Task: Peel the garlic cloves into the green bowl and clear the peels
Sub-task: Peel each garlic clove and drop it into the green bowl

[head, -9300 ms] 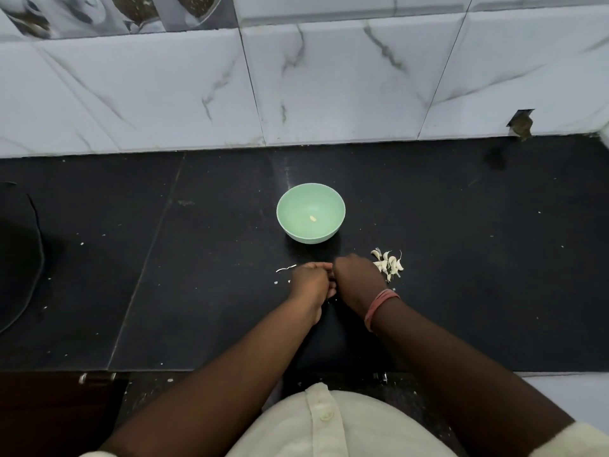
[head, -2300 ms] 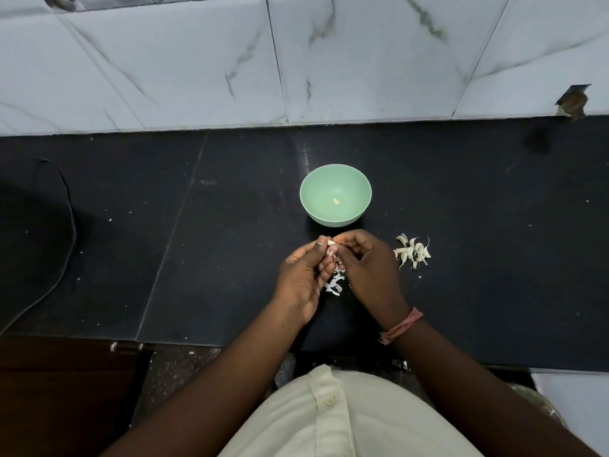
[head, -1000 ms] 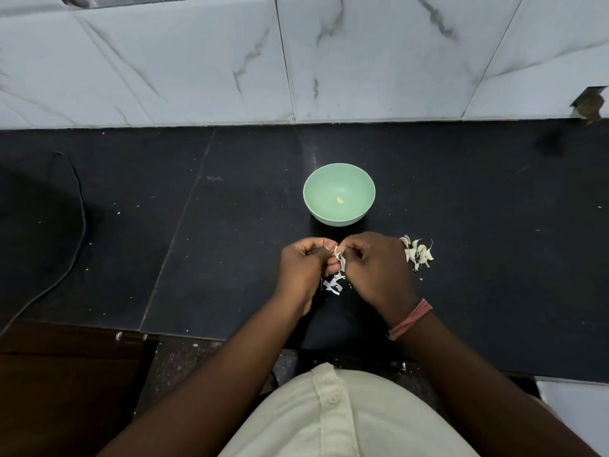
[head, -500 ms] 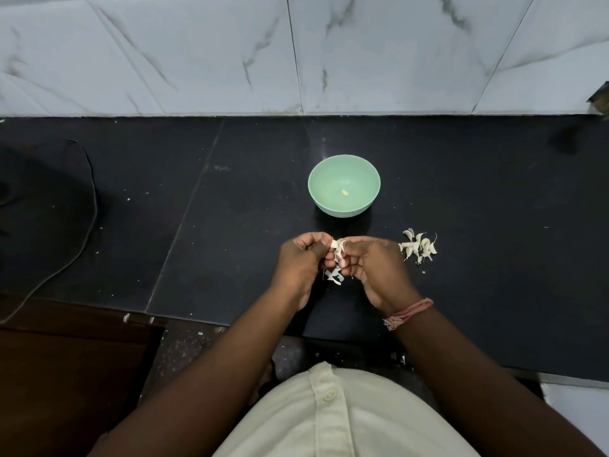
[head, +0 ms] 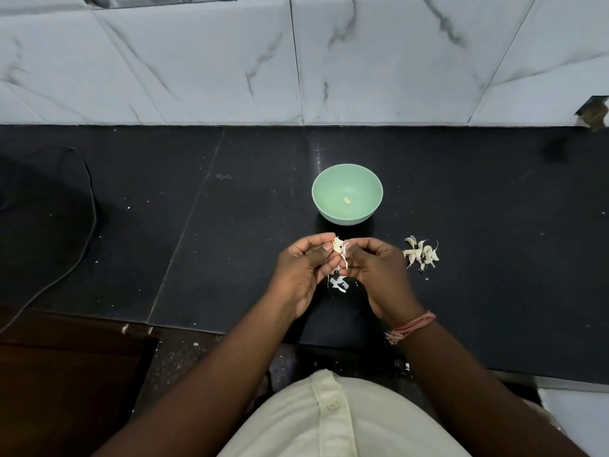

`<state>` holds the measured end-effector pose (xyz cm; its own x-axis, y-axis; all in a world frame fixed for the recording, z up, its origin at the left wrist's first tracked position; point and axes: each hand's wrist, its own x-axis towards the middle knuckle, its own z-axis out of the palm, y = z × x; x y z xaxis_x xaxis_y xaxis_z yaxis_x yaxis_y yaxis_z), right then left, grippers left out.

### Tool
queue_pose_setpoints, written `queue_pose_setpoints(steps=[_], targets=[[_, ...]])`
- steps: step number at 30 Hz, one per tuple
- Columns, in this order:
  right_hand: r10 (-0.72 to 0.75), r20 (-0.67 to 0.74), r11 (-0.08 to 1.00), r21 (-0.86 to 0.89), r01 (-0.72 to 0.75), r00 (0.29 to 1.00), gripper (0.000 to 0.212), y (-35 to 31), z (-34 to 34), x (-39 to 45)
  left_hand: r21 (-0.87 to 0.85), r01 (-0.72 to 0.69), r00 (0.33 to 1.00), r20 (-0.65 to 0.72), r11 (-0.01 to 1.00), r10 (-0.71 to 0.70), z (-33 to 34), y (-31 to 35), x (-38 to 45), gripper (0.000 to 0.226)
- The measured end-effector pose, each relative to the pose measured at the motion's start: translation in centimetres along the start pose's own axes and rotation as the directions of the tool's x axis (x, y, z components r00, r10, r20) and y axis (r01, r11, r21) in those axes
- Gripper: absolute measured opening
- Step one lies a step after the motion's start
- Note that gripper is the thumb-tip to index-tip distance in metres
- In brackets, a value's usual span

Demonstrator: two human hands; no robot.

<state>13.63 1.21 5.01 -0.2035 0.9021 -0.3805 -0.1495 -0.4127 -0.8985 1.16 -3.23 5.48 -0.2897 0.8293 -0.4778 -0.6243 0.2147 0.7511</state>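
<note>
Green bowl (head: 347, 193) on black counter (head: 461, 199), one peeled clove (head: 347, 200) inside. Left hand (head: 304, 270) and right hand (head: 375, 272) both pinch a garlic clove (head: 337, 249) just before the bowl, skin (head: 344, 255) dangling. Peels (head: 338, 284) below hands; unpeeled cloves (head: 421, 253) right.

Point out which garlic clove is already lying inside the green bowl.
The lone garlic clove on the bottom of the green bowl; the unpeeled cloves lie on the counter to its right, and another is pinched between both hands.

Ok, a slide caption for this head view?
Both hands, left and right, peel a garlic clove before the green bowl, unpeeled cloves beside.
</note>
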Motion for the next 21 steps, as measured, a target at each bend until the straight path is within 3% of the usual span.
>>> queue_pose_setpoints(steps=[7, 13, 18, 21], targets=[[-0.080, -0.006, 0.991, -0.105, 0.079, 0.997, 0.014, 0.75, -0.81, 0.56, -0.029, -0.048, 0.998, -0.048, 0.998, 0.046, 0.00, -0.78, 0.15, 0.023], [-0.156, 0.132, 0.953, -0.240, 0.184, 0.979, 0.033, 0.80, -0.47, 0.63, 0.090, -0.139, 0.984, -0.099, 0.986, 0.148, 0.10, -0.86, 0.24, 0.020], [-0.180, 0.115, 0.954, -0.222, 0.202, 0.977, 0.011, 0.84, -0.22, 0.72, 0.110, -0.148, 0.985, -0.079, 0.983, 0.157, -0.03, -0.54, 0.13, 0.017], [-0.083, 0.073, 0.987, -0.133, 0.092, 0.994, 0.008, 0.55, -0.28, 0.87, 0.152, -0.191, 0.978, -0.055, 0.970, 0.201, -0.08, -0.55, 0.06, 0.018]])
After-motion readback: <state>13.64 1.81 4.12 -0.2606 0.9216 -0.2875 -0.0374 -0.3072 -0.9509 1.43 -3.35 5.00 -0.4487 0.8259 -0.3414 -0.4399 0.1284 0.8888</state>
